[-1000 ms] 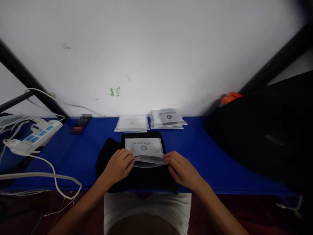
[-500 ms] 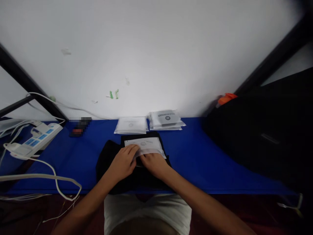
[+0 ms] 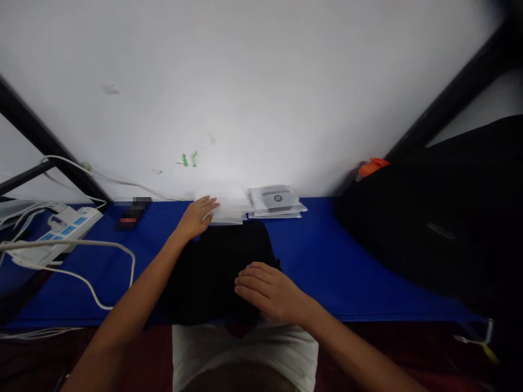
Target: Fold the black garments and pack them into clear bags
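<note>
My left hand (image 3: 199, 218) is at the left edge of a white plastic pouch (image 3: 231, 204), with fingers over it and the thumb nearer me. This pouch lies over the left pile at the back of the blue table; its top is blurred. Over the right part of a folded black cloth item (image 3: 220, 267), my right hand (image 3: 272, 291) is held with fingers extended and nothing in them. Beside the left pile sits a second stack of translucent pouches (image 3: 278, 200) with dark printing on top.
A white power strip (image 3: 67, 231) with looping cables (image 3: 122, 247) occupies the left side. A dark object with a red patch (image 3: 133, 215) lies near the wall. On the right, a large black bag (image 3: 417, 234) covers part of the blue tabletop (image 3: 314, 267), beside an orange item (image 3: 373, 166).
My left hand has moved forward and left with the pouch, from the black cloth to the left pile. My right hand has let go of the pouch and drawn back toward me.
</note>
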Action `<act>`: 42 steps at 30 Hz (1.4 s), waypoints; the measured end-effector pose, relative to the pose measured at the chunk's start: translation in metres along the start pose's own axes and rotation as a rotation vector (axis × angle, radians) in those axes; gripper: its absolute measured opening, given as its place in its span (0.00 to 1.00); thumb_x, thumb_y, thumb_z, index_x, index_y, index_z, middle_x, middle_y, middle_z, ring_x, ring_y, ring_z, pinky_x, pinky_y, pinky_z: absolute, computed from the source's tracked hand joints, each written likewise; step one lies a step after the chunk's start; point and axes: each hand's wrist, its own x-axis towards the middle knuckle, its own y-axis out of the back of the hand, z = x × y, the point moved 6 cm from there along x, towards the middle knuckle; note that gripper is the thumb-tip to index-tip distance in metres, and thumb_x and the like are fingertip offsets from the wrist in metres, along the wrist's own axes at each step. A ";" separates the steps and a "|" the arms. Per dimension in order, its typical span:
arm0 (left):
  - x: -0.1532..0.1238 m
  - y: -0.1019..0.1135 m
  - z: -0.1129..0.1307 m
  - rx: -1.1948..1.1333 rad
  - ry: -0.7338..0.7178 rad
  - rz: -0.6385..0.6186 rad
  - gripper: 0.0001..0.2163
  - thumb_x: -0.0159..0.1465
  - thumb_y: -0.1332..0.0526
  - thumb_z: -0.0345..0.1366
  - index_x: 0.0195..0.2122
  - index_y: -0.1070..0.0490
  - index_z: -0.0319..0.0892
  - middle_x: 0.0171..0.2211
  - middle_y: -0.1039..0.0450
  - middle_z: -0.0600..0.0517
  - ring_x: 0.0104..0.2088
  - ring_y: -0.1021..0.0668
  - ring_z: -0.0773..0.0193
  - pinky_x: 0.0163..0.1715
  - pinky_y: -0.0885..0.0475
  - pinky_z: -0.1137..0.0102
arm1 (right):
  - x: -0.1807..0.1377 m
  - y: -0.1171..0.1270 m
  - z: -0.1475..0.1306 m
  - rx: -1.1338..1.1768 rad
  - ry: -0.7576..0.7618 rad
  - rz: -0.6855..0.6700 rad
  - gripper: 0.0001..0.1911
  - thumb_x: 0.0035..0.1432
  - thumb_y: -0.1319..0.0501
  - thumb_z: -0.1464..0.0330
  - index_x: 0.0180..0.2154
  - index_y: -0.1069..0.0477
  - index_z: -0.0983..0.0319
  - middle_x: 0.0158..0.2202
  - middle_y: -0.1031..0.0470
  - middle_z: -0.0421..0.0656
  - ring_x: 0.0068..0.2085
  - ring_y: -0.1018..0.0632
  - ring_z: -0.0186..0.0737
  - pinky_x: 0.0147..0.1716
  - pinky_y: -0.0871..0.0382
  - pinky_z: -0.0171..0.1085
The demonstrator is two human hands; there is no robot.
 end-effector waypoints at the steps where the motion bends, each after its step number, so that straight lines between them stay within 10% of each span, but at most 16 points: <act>1: 0.003 -0.005 -0.007 0.009 0.032 -0.058 0.19 0.62 0.40 0.34 0.55 0.30 0.41 0.60 0.33 0.43 0.63 0.35 0.48 0.62 0.40 0.47 | -0.003 -0.005 0.005 0.004 -0.014 -0.030 0.16 0.63 0.51 0.77 0.46 0.28 0.65 0.43 0.21 0.47 0.49 0.24 0.41 0.54 0.32 0.44; 6: -0.029 -0.028 0.044 -0.305 -0.011 -0.249 0.36 0.57 0.33 0.51 0.64 0.42 0.44 0.65 0.40 0.42 0.65 0.38 0.49 0.64 0.43 0.51 | -0.022 -0.025 0.026 -0.039 -0.127 -0.169 0.28 0.52 0.46 0.81 0.56 0.33 0.65 0.58 0.32 0.57 0.64 0.37 0.52 0.59 0.40 0.57; 11: -0.080 -0.050 0.111 -0.548 -0.019 -0.450 0.50 0.49 0.27 0.50 0.68 0.52 0.46 0.66 0.45 0.41 0.65 0.38 0.46 0.63 0.40 0.51 | -0.037 -0.037 0.031 -0.055 -0.241 -0.176 0.32 0.55 0.48 0.81 0.62 0.41 0.63 0.61 0.36 0.57 0.61 0.33 0.49 0.51 0.28 0.47; 21: -0.127 -0.003 0.052 -0.249 0.227 -0.211 0.51 0.46 0.26 0.52 0.67 0.52 0.50 0.66 0.49 0.41 0.65 0.41 0.41 0.62 0.41 0.46 | -0.050 -0.012 0.058 0.037 -0.329 -0.160 0.28 0.43 0.52 0.86 0.45 0.32 0.62 0.43 0.27 0.49 0.46 0.26 0.46 0.44 0.26 0.46; 27: -0.142 -0.003 0.027 -0.124 0.338 0.019 0.11 0.64 0.38 0.45 0.43 0.29 0.46 0.53 0.29 0.46 0.55 0.27 0.52 0.56 0.32 0.52 | -0.061 -0.013 0.071 0.093 -0.357 -0.120 0.28 0.40 0.52 0.86 0.43 0.32 0.61 0.44 0.27 0.48 0.49 0.27 0.47 0.46 0.27 0.50; 34: -0.154 0.052 0.020 0.325 0.413 0.380 0.15 0.67 0.43 0.39 0.53 0.34 0.41 0.53 0.31 0.39 0.56 0.30 0.46 0.55 0.34 0.48 | -0.079 -0.006 0.081 0.258 -0.431 -0.216 0.24 0.51 0.52 0.85 0.44 0.29 0.61 0.50 0.25 0.50 0.55 0.27 0.46 0.53 0.29 0.51; 38: -0.133 0.018 0.060 0.143 0.023 0.018 0.14 0.64 0.38 0.40 0.51 0.31 0.46 0.51 0.29 0.45 0.54 0.28 0.52 0.55 0.32 0.55 | -0.079 -0.005 0.077 0.305 -0.476 -0.266 0.16 0.62 0.46 0.75 0.50 0.30 0.62 0.51 0.25 0.51 0.56 0.27 0.47 0.56 0.32 0.52; 42: -0.123 -0.001 0.063 0.028 -0.038 -0.225 0.08 0.65 0.38 0.40 0.43 0.26 0.46 0.54 0.30 0.46 0.56 0.30 0.51 0.56 0.34 0.54 | -0.079 -0.007 0.070 0.237 -0.520 -0.341 0.15 0.61 0.39 0.67 0.49 0.30 0.62 0.53 0.26 0.52 0.57 0.28 0.50 0.58 0.35 0.54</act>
